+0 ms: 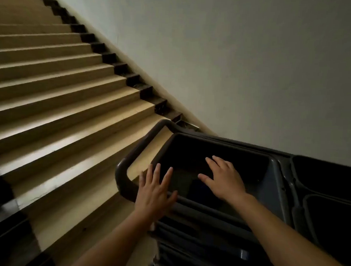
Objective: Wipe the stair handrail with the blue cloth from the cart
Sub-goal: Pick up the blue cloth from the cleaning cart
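Glossy tan steps [61,99] flank moulded cart [277,171]; left hand [155,189] and right hand [223,179] spread, empty.

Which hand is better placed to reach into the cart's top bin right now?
Right, probably. The right hand hovers open over the bin; the left hand is at its corner by the cart handle. Too dark inside to confirm the cloth.

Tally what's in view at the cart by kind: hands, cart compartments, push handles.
Hands: 2 (left hand, right hand)
Cart compartments: 3 (large tray, upper-right bin, lower-right bin)
Push handle: 1
Total: 6
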